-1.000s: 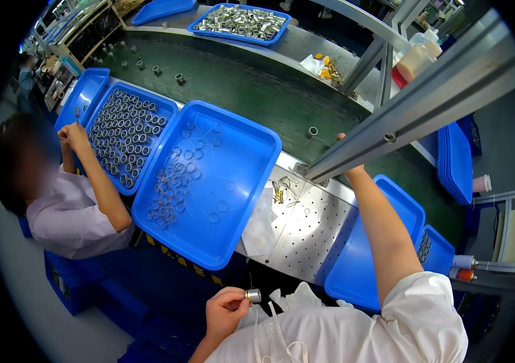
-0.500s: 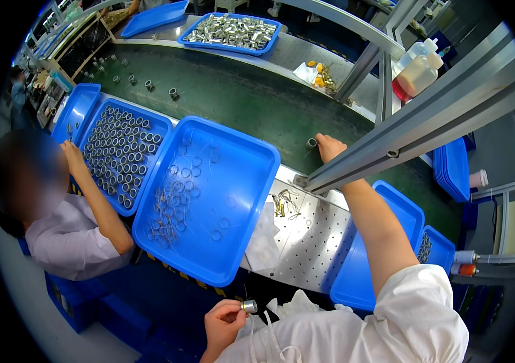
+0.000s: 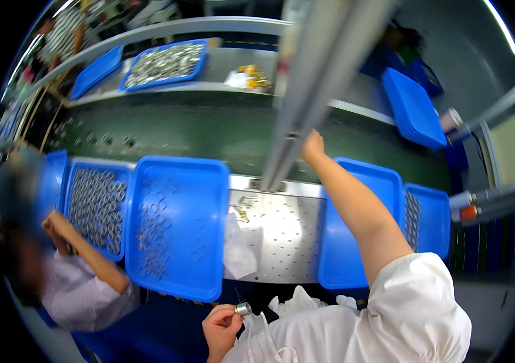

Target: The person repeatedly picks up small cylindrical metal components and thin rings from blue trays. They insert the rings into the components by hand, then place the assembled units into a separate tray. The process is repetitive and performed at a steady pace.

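Note:
My left hand (image 3: 220, 328) is closed near my body, at the lower edge. Its fingertips pinch a small silver metal cylinder (image 3: 243, 309) with a yellowish band at one end, and a thin wire sticks up beside it. My right hand (image 3: 312, 147) is stretched out over the green belt (image 3: 209, 133), just behind an upright aluminium post (image 3: 297, 103). That post hides its fingers, so whatever they touch is out of sight. A blue tray (image 3: 209, 242) with many thin wire rings (image 3: 155, 233) stands to the left of my hands.
Left of it, a co-worker's hands (image 3: 57, 227) are beside a blue tray of metal rings (image 3: 97, 206). A perforated metal plate (image 3: 281, 236) lies between the trays. Blue trays (image 3: 342, 260) stand on the right. Across the belt sits a tray of silver cylinders (image 3: 167, 63).
The whole view has swung to the right and blurred. My right hand's fingers, visible before beside a cylinder on the belt, are now behind the post. The left hand still holds its cylinder.

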Demonstrator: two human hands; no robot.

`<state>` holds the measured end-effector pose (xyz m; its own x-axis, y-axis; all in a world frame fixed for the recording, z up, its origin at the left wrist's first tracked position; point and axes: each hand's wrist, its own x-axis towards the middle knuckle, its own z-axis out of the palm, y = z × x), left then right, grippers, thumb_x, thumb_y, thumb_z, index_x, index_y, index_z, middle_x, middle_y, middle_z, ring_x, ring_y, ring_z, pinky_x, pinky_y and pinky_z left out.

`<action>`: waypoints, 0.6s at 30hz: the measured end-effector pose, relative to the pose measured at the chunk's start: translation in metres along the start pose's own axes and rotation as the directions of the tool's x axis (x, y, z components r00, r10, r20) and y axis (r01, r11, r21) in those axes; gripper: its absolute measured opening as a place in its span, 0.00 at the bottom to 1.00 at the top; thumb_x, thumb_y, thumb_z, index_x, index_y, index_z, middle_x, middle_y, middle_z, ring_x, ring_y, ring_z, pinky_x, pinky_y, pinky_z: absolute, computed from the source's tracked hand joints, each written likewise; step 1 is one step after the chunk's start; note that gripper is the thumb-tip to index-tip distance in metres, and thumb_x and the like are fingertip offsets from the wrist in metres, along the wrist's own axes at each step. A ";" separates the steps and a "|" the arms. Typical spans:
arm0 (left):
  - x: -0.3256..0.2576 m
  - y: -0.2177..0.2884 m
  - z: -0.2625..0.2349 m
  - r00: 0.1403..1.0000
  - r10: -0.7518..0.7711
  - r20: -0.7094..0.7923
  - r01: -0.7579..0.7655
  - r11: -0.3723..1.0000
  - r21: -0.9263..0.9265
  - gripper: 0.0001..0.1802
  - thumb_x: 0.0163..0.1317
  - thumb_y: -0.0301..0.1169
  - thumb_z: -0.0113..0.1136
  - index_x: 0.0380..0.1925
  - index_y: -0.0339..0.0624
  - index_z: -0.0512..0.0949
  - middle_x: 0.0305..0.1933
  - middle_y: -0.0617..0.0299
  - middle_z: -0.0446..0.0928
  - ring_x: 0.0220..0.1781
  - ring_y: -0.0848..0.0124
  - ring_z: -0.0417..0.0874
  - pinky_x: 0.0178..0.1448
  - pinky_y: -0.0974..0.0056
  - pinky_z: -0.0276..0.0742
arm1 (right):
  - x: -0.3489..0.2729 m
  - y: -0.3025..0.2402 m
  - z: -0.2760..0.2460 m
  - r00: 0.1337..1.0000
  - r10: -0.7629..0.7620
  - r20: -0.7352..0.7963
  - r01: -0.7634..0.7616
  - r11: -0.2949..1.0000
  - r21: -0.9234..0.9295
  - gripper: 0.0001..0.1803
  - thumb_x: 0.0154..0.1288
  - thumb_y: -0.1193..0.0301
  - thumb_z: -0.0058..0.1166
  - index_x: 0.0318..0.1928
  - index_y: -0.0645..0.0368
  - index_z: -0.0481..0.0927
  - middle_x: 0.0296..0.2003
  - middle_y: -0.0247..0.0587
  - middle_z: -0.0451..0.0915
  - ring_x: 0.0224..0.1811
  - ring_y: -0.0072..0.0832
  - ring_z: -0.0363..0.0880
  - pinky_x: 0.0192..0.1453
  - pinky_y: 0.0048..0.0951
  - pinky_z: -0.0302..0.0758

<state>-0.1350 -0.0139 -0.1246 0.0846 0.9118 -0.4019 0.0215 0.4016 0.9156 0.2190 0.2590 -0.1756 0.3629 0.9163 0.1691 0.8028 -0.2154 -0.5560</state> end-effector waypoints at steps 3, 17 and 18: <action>0.009 0.016 0.020 0.996 0.008 0.088 -0.014 0.998 0.068 0.06 0.49 0.11 0.54 0.27 0.28 0.76 0.36 0.55 0.75 0.30 0.72 0.80 0.33 0.72 0.77 | -0.017 0.072 -0.045 0.995 0.096 -0.017 -0.091 0.978 0.187 0.08 0.54 0.67 0.59 0.37 0.47 0.84 0.31 0.38 0.83 0.33 0.35 0.81 0.37 0.31 0.76; 0.005 0.025 0.158 0.877 0.020 0.479 -0.129 0.972 0.195 0.03 0.51 0.13 0.54 0.26 0.26 0.75 0.35 0.56 0.74 0.28 0.72 0.79 0.34 0.71 0.76 | -0.288 0.313 -0.303 0.707 0.612 -0.353 -0.690 0.707 -0.156 0.08 0.54 0.70 0.60 0.37 0.50 0.84 0.30 0.38 0.83 0.32 0.33 0.82 0.36 0.31 0.76; 0.001 0.024 0.168 0.871 0.009 0.491 -0.122 0.973 0.198 0.03 0.51 0.13 0.54 0.26 0.26 0.75 0.35 0.56 0.74 0.28 0.72 0.79 0.34 0.71 0.76 | -0.293 0.326 -0.303 0.720 0.597 -0.354 -0.683 0.699 -0.211 0.08 0.54 0.69 0.59 0.37 0.49 0.84 0.30 0.38 0.83 0.33 0.34 0.82 0.37 0.32 0.76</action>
<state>0.0326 -0.0179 -0.1003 0.5634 0.7555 -0.3344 0.2076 0.2623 0.9424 0.5179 -0.1817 -0.1593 0.9079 0.4118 0.0778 0.4130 -0.8479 -0.3324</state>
